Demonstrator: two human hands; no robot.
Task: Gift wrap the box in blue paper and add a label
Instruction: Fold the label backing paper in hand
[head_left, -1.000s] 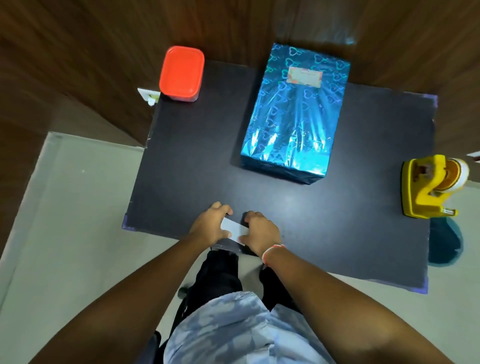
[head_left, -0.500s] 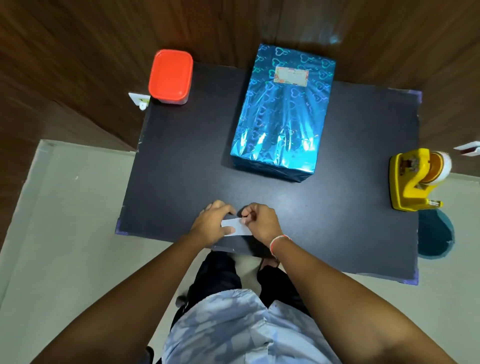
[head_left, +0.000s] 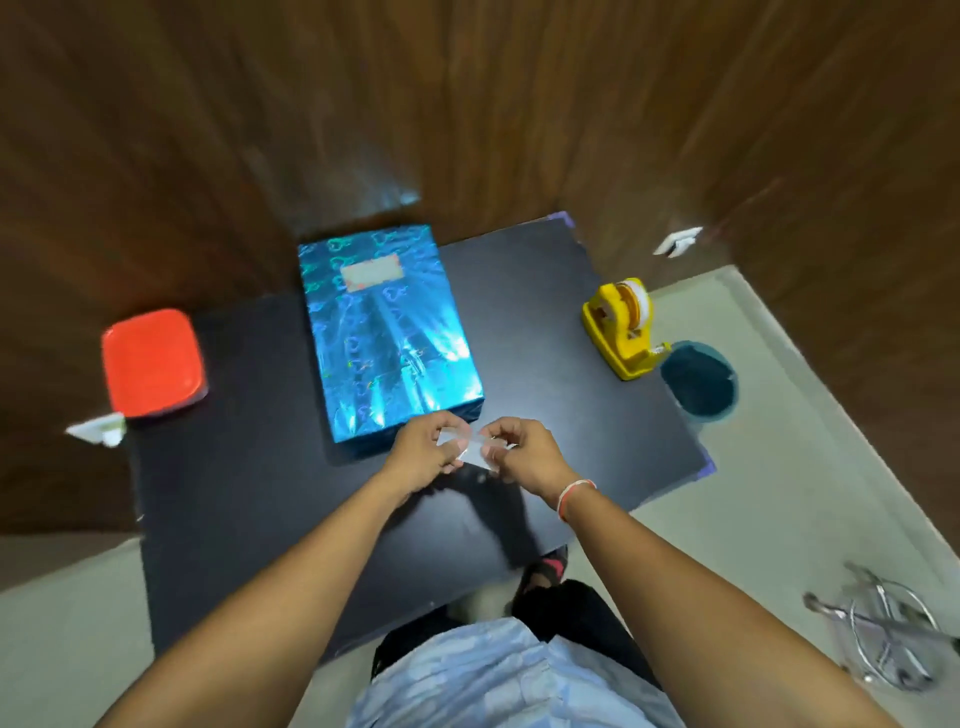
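Both hands, left (head_left: 422, 457) and right (head_left: 524, 451), have lifted the small white paper strip (head_left: 470, 448) off the black tabletop (head_left: 249, 493), pinching it; the shiny blue foil-wrapped box (head_left: 389, 332) already carries its label (head_left: 372, 272), so wrapping looks finished.

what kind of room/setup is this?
Looks like an indoor room with an improvised craft station, not a workshop: a low black table on a pale tiled floor against wood-panelled walls, with a yellow tape dispenser beside the wrapped box.

Your view is dim and motion-blurred; overhead glare streaks the foil box (head_left: 389, 332), and wide-angle bending warps the edges.
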